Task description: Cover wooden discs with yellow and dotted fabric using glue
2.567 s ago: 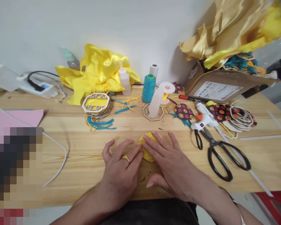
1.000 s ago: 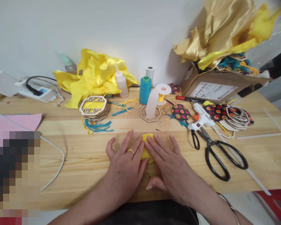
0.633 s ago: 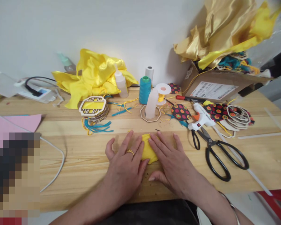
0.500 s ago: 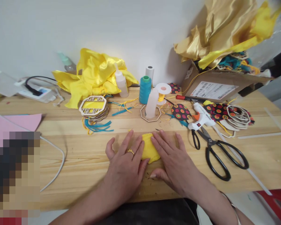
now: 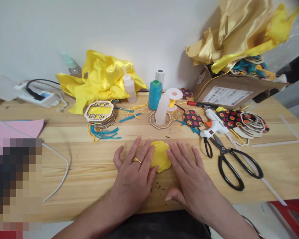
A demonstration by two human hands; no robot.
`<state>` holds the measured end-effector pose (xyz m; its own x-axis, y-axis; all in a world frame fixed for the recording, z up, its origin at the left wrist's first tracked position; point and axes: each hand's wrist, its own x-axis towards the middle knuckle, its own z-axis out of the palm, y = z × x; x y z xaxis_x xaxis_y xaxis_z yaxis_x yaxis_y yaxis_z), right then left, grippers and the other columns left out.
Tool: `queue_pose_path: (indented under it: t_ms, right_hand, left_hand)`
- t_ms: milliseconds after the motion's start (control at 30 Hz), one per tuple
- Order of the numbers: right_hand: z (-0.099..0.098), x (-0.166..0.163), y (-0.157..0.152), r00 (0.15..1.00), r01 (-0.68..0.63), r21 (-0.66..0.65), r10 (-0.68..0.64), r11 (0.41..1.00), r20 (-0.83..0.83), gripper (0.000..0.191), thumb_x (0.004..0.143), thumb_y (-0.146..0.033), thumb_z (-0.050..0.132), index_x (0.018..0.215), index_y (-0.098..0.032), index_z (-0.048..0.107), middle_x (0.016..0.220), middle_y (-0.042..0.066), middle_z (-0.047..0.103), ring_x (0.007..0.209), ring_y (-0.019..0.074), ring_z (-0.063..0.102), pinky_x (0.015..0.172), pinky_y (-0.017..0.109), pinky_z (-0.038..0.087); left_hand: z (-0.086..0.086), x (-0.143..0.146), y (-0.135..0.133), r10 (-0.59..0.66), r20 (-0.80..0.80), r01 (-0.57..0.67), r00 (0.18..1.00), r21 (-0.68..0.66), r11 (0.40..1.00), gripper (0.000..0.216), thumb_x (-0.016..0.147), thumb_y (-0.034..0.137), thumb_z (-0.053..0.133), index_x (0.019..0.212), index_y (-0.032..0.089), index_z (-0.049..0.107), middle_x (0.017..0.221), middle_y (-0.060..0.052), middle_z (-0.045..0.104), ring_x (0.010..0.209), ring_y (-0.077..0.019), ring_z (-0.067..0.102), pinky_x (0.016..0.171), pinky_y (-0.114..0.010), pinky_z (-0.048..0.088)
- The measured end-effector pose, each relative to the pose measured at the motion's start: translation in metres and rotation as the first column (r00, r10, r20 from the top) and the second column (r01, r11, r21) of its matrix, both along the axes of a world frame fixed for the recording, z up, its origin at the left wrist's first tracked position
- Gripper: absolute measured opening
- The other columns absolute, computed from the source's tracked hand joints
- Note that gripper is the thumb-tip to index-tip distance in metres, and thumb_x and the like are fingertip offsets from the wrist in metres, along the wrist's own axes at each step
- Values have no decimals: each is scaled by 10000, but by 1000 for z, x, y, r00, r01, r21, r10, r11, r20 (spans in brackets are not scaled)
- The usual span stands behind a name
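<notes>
A small round piece of yellow fabric (image 5: 160,158) lies flat on the wooden table (image 5: 89,169) in front of me. My left hand (image 5: 134,172), with a gold ring, lies flat with fingers stretched out and presses on the fabric's left edge. My right hand (image 5: 189,174) lies flat to the right of the fabric, fingertips touching its right edge. Both hands are open and hold nothing.
Black scissors (image 5: 229,162) and a white glue gun (image 5: 214,125) lie to the right. Behind are a teal thread spool (image 5: 154,95), a white spool (image 5: 164,108), a glue bottle (image 5: 129,87), wooden lattice frames (image 5: 99,112), yellow satin (image 5: 102,78), patterned fabric discs (image 5: 193,119) and a cardboard box (image 5: 229,91). Pink paper (image 5: 12,131) and a white cable (image 5: 59,176) lie left.
My right hand has slid to the right off the yellow fabric, uncovering more of it. My left hand stays pressed on its left side.
</notes>
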<state>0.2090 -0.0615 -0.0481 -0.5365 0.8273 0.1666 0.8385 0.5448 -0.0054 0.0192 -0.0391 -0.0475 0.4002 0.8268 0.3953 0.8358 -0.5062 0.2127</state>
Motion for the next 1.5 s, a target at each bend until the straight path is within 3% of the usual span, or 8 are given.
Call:
queue_pose_path:
  t_ms: [167,367,667,900,1000,1100,1200,1500]
  right_hand:
    - [-1,-1,-4,996,-92,-110,92,990,-5,875,838,-719,312,1438,-83,282,1529,71,214,1416,283,77,1127,503,-67]
    - [-3,3,-5,996,-94,-171,91,981,-25,846,831,-667,433,1438,-99,278,1508,98,271,1410,300,122,1109,597,56]
    - [-6,15,-9,999,-54,-139,54,989,-3,856,846,-676,388,1454,-95,232,1521,88,237,1413,301,103,1118,581,10]
    - [-3,23,-9,1000,-7,-97,7,995,-1,872,857,-667,369,1464,-69,181,1524,119,221,1415,293,106,1115,570,68]
    - [-1,22,-7,1000,11,-70,-11,997,-2,882,855,-680,349,1461,-60,188,1526,125,211,1416,287,106,1121,552,43]
    - [-1,16,-6,1000,-29,-67,28,997,-10,890,846,-702,329,1446,-51,238,1527,123,208,1414,302,103,1121,547,7]
    - [1,9,-6,997,-82,-81,81,993,-18,899,832,-727,307,1438,-64,271,1529,109,203,1413,308,97,1119,542,-40]
    - [2,-8,-6,984,-176,-151,171,973,-49,825,840,-724,287,1457,-177,256,1536,17,199,1419,272,75,1113,506,-136]
  left_hand:
    - [-1,1,0,-13,-31,13,999,-9,1000,337,866,233,521,1172,124,609,1244,-128,629,1273,-386,434,999,-593,181]
    - [-1,0,0,3,-52,-6,999,-50,999,329,865,258,522,1151,130,620,1242,-117,630,1285,-399,410,993,-617,153]
    - [-2,0,-1,-5,-52,2,999,-66,998,338,863,261,527,1166,135,608,1252,-119,623,1291,-397,404,995,-628,133]
    - [1,-4,0,21,17,-21,1000,-15,1000,334,858,202,521,1181,159,598,1253,-129,623,1290,-379,415,990,-594,183]
    - [1,-12,1,36,38,-37,999,42,998,364,842,85,483,1170,190,600,1246,-104,633,1301,-360,408,983,-578,203]
    - [-4,-22,-2,-55,1,55,998,70,996,420,801,-2,465,1110,230,630,1198,-56,671,1316,-326,396,996,-555,209]
    - [-8,-28,-6,-101,0,101,995,41,994,386,799,12,481,1067,237,644,1173,-27,686,1299,-325,416,1004,-550,200]
    - [-6,-28,-10,-87,19,87,996,34,996,274,853,88,478,1042,182,653,1111,-41,714,1170,-378,520,945,-577,250]
